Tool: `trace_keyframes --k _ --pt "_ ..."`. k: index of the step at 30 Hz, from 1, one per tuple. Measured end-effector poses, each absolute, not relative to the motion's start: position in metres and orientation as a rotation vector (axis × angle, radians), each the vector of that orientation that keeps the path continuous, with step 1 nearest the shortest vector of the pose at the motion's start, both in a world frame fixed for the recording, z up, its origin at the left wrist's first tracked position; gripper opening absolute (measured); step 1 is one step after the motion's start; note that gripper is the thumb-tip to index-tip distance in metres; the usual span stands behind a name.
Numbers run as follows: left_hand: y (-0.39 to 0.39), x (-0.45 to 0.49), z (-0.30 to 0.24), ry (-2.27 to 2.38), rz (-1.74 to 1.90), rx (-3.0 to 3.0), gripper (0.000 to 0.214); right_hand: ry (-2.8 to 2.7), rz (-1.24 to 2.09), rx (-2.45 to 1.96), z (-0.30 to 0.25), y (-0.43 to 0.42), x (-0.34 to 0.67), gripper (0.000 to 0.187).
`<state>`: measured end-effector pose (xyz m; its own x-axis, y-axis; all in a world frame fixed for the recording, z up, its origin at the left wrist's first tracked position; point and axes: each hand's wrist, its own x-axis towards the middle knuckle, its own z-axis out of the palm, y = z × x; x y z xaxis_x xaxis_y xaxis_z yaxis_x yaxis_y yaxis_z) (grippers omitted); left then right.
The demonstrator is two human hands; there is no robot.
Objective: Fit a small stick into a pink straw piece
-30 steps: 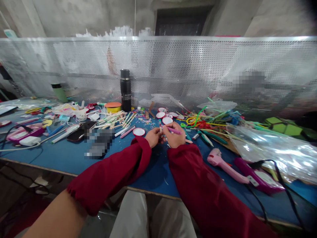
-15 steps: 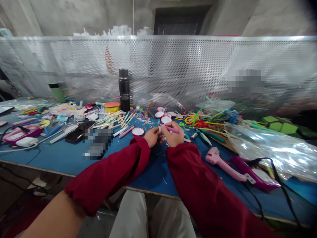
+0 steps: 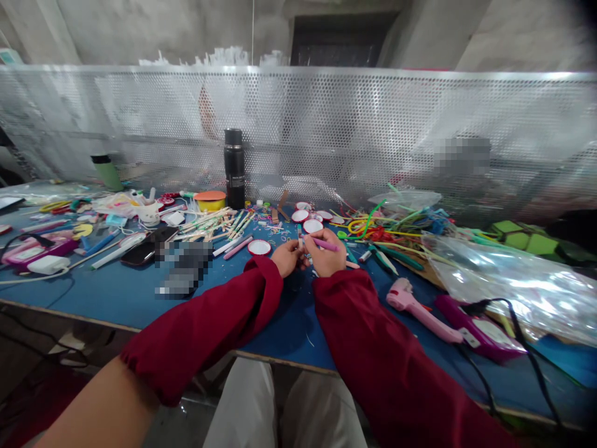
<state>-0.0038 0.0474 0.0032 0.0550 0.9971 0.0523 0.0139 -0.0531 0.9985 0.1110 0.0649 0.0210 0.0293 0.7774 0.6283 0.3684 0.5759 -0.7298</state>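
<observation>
Above the middle of the blue table (image 3: 284, 336), my two hands meet. My right hand (image 3: 332, 256) is closed round a pinkish-purple pen-like stick (image 3: 326, 244), whose tip points left toward my other hand. Between the fingertips of my left hand (image 3: 287, 257) is a small, pale upright piece (image 3: 300, 236), bluish at its top; its kind is too small to make out. The stick's tip is at or very near this piece; whether they touch I cannot tell. Just left of my left hand lies a white round lid with a red rim (image 3: 259, 247).
A black bottle (image 3: 234, 168) stands behind, near a perforated metal screen (image 3: 326, 130). Left are wooden sticks (image 3: 209, 225) and a dark phone (image 3: 148, 246). To the right lie pliers (image 3: 385, 260), a pink hot-tool handpiece (image 3: 422, 311), a purple corded box (image 3: 480, 330) and clear plastic bags (image 3: 517, 280).
Almost nothing differs. Both hands keep the same pose, with the stick held at the small piece; the view has shifted very slightly.
</observation>
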Motion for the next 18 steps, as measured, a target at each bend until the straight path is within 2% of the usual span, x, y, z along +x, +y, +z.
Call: trace_keyframes --k 18 --pt "0.0468 -0.0049 0.003 1.176 1.187 1.312 0.015 -1.562 0.512 -1.025 0.0232 0.0599 0.1097 0.013"
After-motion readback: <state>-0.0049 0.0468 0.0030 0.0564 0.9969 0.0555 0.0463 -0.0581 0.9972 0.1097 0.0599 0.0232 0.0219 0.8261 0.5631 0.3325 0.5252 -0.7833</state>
